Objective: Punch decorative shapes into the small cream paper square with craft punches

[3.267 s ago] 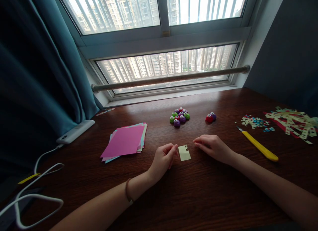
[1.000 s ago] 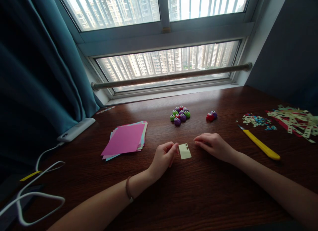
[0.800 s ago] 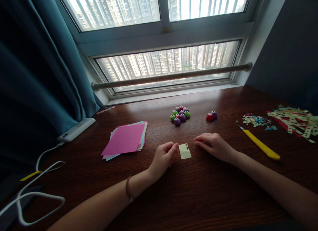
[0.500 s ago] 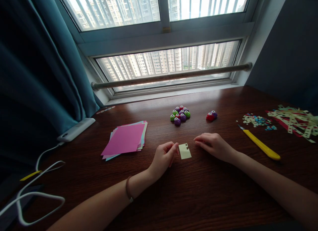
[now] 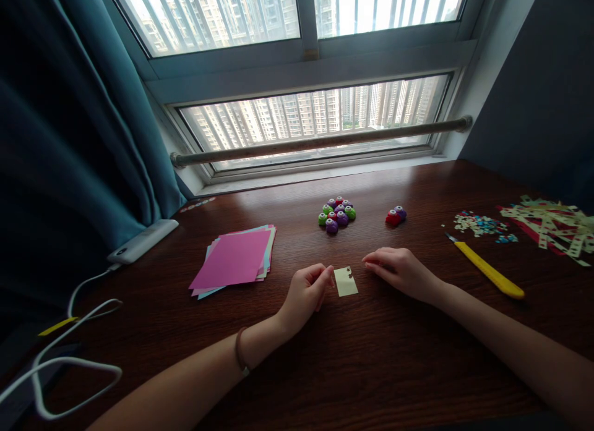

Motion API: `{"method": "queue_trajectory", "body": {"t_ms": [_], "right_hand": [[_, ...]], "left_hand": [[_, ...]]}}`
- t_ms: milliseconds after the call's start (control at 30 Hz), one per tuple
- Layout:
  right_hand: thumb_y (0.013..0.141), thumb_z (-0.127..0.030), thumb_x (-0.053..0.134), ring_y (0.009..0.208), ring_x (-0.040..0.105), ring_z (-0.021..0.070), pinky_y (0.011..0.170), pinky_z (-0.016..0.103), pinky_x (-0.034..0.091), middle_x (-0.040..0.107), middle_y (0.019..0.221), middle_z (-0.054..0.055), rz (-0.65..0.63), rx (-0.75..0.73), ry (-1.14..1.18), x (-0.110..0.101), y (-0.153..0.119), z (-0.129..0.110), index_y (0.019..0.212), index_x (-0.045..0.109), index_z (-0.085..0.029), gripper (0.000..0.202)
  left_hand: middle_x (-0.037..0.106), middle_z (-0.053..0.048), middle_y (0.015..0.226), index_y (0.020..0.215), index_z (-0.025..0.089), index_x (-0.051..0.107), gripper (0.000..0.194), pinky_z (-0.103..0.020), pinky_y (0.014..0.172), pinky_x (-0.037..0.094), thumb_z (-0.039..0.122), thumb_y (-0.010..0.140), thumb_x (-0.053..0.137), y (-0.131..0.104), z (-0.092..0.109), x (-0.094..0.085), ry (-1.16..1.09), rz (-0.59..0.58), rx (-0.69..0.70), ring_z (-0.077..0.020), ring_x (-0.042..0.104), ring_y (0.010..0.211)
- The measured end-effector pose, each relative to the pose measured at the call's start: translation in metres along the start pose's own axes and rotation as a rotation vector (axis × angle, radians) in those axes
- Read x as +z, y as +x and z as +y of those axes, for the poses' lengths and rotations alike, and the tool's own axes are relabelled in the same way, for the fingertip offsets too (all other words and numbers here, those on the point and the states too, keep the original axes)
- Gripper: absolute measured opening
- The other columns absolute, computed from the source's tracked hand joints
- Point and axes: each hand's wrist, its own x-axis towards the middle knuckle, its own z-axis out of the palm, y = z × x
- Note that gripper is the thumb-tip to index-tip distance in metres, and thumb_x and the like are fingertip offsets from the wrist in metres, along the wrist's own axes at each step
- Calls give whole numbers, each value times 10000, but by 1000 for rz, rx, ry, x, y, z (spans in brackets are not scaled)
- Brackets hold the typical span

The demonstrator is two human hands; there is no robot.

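A small pale yellow paper piece (image 5: 346, 282) lies flat on the table, with a star-shaped hole and a notch near its upper right corner. Beside its left edge rests my left hand (image 5: 306, 292), the fingers curled and the thumb pressed to the index finger. Nothing shows in that pinch, and whether the fingertips touch the paper is hard to make out. To the right of the paper, a little apart from it, my right hand (image 5: 399, 271) rests on the table. Its fingers are stretched out, the thumb slightly apart, holding nothing.
A stack of coloured paper squares (image 5: 234, 258) lies left. Farther back stand several small craft punches (image 5: 340, 214) and a separate pair of punches (image 5: 394, 216). Right are a yellow craft knife (image 5: 487, 270), tiny paper cutouts (image 5: 480, 224) and punched strips (image 5: 552, 224). A white power strip (image 5: 143, 240) trails cable.
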Motion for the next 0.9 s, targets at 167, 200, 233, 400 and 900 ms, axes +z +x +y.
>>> {"method": "queue_trajectory", "body": {"t_ms": [167, 200, 233, 400, 900], "right_hand": [[872, -263, 484, 784, 589, 150, 713, 250, 449, 647, 878, 47, -3, 7, -2, -1, 0, 0, 947, 628, -177, 184], [872, -264, 483, 785, 589, 150, 714, 250, 449, 647, 879, 46, -4, 8, -3, -1, 0, 0, 946, 628, -177, 185], [873, -266, 482, 786, 589, 150, 716, 250, 450, 647, 879, 46, -3, 8, -4, -1, 0, 0, 946, 628, -178, 186], [872, -278, 480, 782, 594, 154, 711, 254, 454, 649, 872, 46, 1, 1, -7, 0, 0, 0, 942, 631, -184, 191], [875, -278, 477, 784, 595, 157, 713, 256, 458, 649, 873, 50, 0, 0, -3, 0, 0, 0, 946, 632, -182, 195]], "left_hand": [[342, 84, 348, 638, 149, 496, 382, -175, 332, 208, 477, 830, 461, 0, 0, 0, 2, 3, 4, -51, 297, 297], [341, 84, 348, 637, 149, 495, 381, -176, 332, 208, 476, 831, 461, 0, 0, -1, 3, 3, 4, -51, 296, 297], [340, 84, 348, 638, 150, 495, 382, -176, 332, 208, 477, 831, 460, 0, 0, -1, 3, 3, 3, -51, 296, 297], [337, 85, 352, 639, 151, 496, 392, -177, 333, 214, 495, 824, 462, 0, -1, 0, 2, 2, 0, -53, 303, 300], [340, 84, 349, 647, 149, 505, 382, -173, 340, 211, 477, 836, 454, 0, -1, -1, 7, -7, 13, -50, 300, 303]]}}
